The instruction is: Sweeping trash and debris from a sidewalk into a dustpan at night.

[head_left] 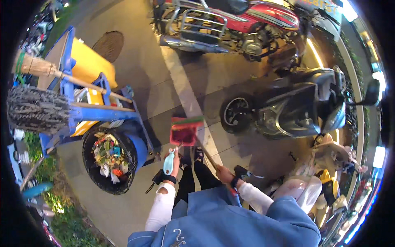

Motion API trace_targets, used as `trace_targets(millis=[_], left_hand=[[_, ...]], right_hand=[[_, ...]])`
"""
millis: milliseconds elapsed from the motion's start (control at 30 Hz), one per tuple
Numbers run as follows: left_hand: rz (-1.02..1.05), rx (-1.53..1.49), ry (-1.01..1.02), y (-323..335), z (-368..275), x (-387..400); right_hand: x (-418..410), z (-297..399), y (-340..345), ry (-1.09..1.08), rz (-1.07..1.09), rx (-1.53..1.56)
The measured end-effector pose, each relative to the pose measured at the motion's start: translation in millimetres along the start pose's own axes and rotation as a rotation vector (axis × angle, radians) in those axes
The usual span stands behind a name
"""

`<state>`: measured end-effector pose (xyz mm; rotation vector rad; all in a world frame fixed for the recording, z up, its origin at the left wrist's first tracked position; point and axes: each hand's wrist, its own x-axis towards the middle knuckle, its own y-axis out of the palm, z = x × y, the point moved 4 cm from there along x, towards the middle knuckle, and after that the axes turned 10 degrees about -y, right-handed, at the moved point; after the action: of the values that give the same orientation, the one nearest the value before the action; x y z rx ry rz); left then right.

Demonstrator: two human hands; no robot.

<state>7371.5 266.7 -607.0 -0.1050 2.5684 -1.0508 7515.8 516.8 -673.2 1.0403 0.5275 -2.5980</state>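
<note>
My left hand (pixel 176 163) is closed around the light-blue handle (pixel 168 163) of a red dustpan (pixel 183 138). The pan is low over the pavement, just ahead of my feet. In my right hand (pixel 224 175) is the stick (pixel 207 152) of a broom, slanting forward and left. Its green-and-red head (pixel 192 121) lies across the far edge of the pan, slightly blurred. Whether anything rests inside the pan cannot be made out. Dark straps circle both wrists, and a small black device (pixel 158 177) sits beside the left one.
On the left stands a blue cart (pixel 108 116) carrying a straw broom (pixel 37 65), a dark mop head (pixel 38 108) and a black-rimmed bin (pixel 89 173) holding mixed litter (pixel 108 151). A black scooter (pixel 290 106) is parked right, a red motorcycle (pixel 265 15) ahead. Greenery (pixel 69 223) borders the left.
</note>
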Motion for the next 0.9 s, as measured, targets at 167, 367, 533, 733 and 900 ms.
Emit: trace_targets(millis=[167, 367, 533, 733, 900], left_hand=[[0.025, -0.031, -0.083, -0.8, 12.5, -5.7], [0.042, -0.284, -0.207, 4.2, 62.8, -4.1], [0.095, -0.5, -0.347, -1.8, 76.1, 1.2], [0.157, -0.402, -0.44, -8.1, 57.3, 15.4], [0.169, -0.317, -0.443, 5.5, 39.4, 31.4]], right_hand=[[-94.4, 53.5, -33.1, -0.025, -0.107, 0.117], [-70.0, 70.7, -40.7, -0.201, -0.366, -0.076], [12.9, 46.9, -103.8, -0.181, -0.582, -0.052], [162.5, 21.1, -240.7, -0.138, -0.887, -0.203], [247.4, 13.9, -340.0, 0.007, -1.126, 0.111]])
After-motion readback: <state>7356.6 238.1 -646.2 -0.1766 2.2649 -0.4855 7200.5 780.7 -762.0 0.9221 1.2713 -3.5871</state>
